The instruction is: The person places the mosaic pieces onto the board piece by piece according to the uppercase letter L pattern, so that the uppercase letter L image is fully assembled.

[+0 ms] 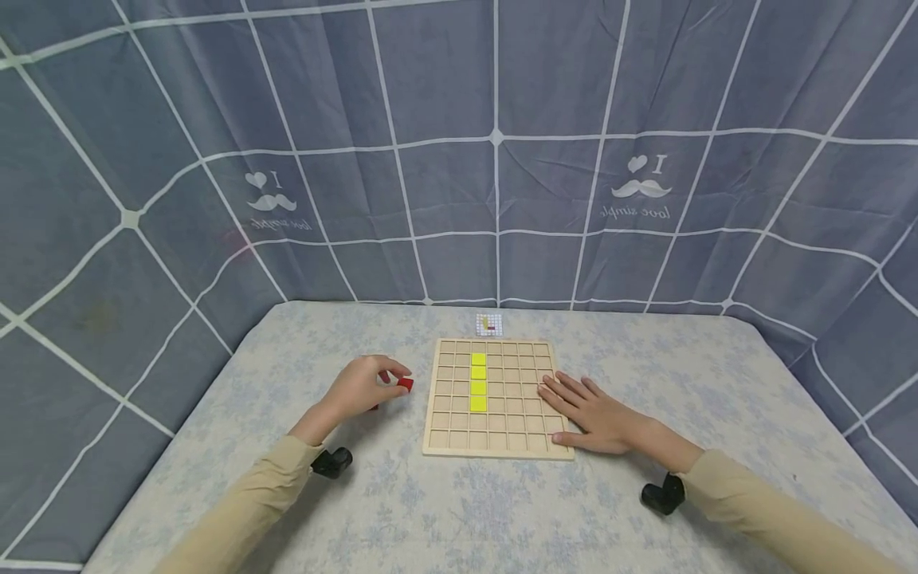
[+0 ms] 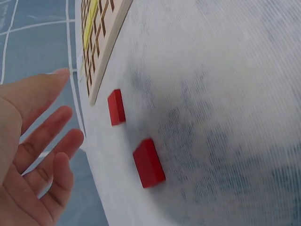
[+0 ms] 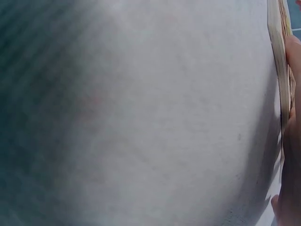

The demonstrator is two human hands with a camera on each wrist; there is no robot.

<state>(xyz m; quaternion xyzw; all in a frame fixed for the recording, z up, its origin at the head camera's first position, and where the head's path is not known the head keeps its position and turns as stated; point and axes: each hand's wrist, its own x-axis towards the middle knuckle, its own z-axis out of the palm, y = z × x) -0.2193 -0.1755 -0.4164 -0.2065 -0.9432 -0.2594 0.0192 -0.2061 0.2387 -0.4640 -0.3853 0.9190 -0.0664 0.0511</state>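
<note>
My left hand (image 1: 362, 388) hovers beside red tiles left of the wooden grid board (image 1: 428, 434), thumb and fingers apart. One red tile (image 1: 406, 384) lies just beyond the fingertips. Another shows between finger and thumb, and a bit of red peeks out below the thumb. In the left wrist view, two red tiles (image 2: 149, 163) rest on the cloth, with nothing between the fingers of the left hand (image 2: 42, 160). My right hand (image 1: 591, 413) lies flat with spread fingers over the board's right edge. A column of several yellow tiles (image 1: 478, 383) fills cells left of the board's middle.
A small printed pattern card (image 1: 489, 324) lies behind the board. Patterned cloth covers the table (image 1: 402, 510), and a blue-grey curtain (image 1: 445, 191) with white lines hangs around its back and sides. Black wrist devices (image 1: 663, 494) sit below both wrists.
</note>
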